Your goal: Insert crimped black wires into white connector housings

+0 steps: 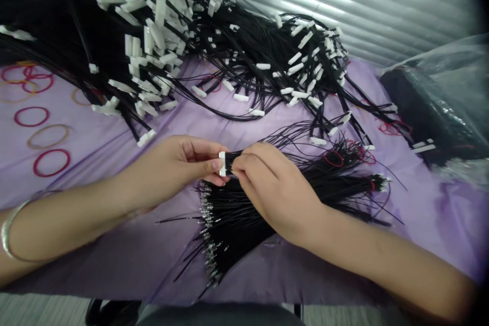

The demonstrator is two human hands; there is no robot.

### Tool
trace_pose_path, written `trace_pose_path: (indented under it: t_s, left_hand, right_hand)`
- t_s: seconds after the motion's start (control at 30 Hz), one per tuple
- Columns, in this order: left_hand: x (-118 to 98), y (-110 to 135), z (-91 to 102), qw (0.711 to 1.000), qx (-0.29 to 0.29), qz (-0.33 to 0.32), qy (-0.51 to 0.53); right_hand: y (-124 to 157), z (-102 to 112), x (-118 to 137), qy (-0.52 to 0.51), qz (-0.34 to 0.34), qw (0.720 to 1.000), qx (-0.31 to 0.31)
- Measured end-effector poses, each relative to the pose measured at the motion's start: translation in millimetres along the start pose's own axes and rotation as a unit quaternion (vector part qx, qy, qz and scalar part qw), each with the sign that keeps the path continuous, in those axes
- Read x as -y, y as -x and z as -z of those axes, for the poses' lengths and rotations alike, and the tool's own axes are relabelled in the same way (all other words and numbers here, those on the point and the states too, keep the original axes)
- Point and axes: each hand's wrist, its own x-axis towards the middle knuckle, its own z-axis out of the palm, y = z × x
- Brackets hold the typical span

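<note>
A small white plastic connector (222, 164) is pinched between the thumb and fingers of my left hand (191, 162). Black wires run from its right side toward my right hand (273, 183). The fingertips of that hand are pressed together on a black wire (232, 169) close beside the connector; the wire's end is too small to make out. Beneath my right hand lies a fanned bundle of black wires (237, 229), with shiny metal terminals (208, 224) along its left edge.
Tangled black cables with white connectors (156, 35) are heaped at the back left, more (298, 61) at the back middle. Rubber bands (52, 162) lie on the purple cloth (126, 260) at left. A clear plastic bag (439, 107) with dark contents sits at right, near a corrugated surface (344, 0).
</note>
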Motion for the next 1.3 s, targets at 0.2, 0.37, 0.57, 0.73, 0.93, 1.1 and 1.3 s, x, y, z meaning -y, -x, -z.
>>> trace_pose_path:
  t_s: [0.2, 0.37, 0.57, 0.73, 0.93, 1.1, 1.3]
  left_hand:
    - [4, -1, -0.3, 0.998, -0.013, 0.036, 0.040]
    - [2, -2, 2.9, 0.998, -0.006, -0.023, 0.063]
    - [-8, -1, -1.3, 0.976, -0.059, -0.207, 0.024]
    - [-30, -11, 0.9, 0.941, -0.070, -0.276, -0.185]
    - [-72, -42, 10.5, 0.871, -0.055, -0.314, -0.373]
    - [-87, -46, 9.6, 0.881, 0.000, -0.296, -0.370]
    - [-62, -23, 10.4, 0.927, 0.003, -0.244, -0.284]
  right_hand:
    - [2, -12, -2, -0.029, 0.010, 1.000, 0.001]
    - [5, -3, -5, 0.029, 0.036, 0.998, -0.045]
    - [17, 24, 22, 0.061, 0.094, 0.994, -0.002]
    - [0, 8, 12, -0.028, -0.051, 0.994, 0.092]
    - [-43, -16, -5, -0.063, -0.060, 0.981, 0.175]
    - [-45, -17, 1, -0.076, -0.044, 0.963, 0.255]
    - [-7, 6, 4, -0.149, -0.092, 0.946, 0.273]
